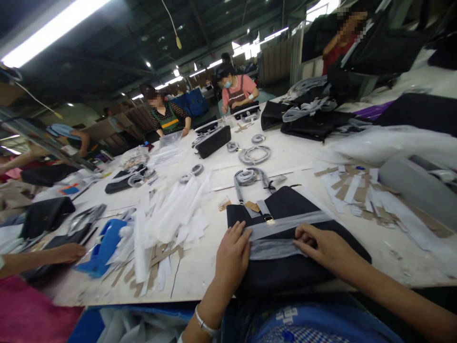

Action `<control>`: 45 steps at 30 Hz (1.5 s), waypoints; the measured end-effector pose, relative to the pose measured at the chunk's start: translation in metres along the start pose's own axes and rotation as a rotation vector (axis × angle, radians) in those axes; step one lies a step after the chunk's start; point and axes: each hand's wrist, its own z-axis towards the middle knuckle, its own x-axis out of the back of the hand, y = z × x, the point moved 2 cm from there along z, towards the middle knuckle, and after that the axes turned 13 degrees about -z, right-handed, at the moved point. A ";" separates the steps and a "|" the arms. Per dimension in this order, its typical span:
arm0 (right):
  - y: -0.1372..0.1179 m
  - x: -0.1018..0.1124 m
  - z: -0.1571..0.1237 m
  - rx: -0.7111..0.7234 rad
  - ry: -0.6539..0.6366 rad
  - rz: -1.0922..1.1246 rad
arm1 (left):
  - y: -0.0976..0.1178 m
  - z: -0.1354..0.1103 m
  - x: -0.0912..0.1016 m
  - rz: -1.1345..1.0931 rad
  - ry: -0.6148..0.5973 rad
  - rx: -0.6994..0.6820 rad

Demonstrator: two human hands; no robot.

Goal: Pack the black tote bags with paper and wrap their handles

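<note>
A black handbag (285,205) lies flat on the white table (200,267) right in front of me. A strip of translucent grey wrapping (274,240) lies across it. My left hand (232,255) rests on the bag's left side, fingers stretched out, fingertips on the left end of the wrap. My right hand (323,247) lies on the bag's right side, fingers curled and pinching the wrap's right end. The bag's wrapped grey strap (248,177) coils on the table behind it.
White foam strips (171,214) and cardboard pieces lie left of the bag; a blue tape dispenser (103,245) is beside a neighbour's hand (67,252). Paper and card scraps (353,188) lie right. More black bags (314,124) and seated workers (237,90) occupy the far side.
</note>
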 end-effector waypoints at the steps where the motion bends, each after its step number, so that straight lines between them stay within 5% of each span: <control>1: 0.000 -0.001 0.001 -0.005 0.034 -0.013 | 0.002 0.003 -0.001 0.029 -0.010 -0.013; 12: 0.000 -0.005 0.006 -0.095 0.105 0.139 | 0.034 0.062 -0.037 0.000 -0.150 -0.203; 17: 0.000 -0.002 0.003 -0.107 0.198 0.089 | 0.044 0.054 -0.031 -0.023 -0.028 -0.305; 21: 0.002 -0.002 0.003 -0.119 0.198 0.215 | 0.058 0.046 -0.034 -0.073 -0.175 -0.417; 26: 0.011 0.000 0.005 -0.161 0.141 0.447 | 0.058 0.044 -0.046 -0.035 -0.234 -0.362; 31: 0.011 0.017 -0.009 -0.226 0.292 0.203 | 0.047 0.035 -0.055 -0.048 -0.144 -0.409; 38: -0.002 0.004 -0.018 -0.273 -0.118 0.433 | 0.052 0.038 -0.056 -0.018 -0.105 -0.387; 45: 0.004 -0.016 0.005 -0.456 -0.122 0.895 | 0.064 0.041 -0.036 -0.091 -0.130 -0.311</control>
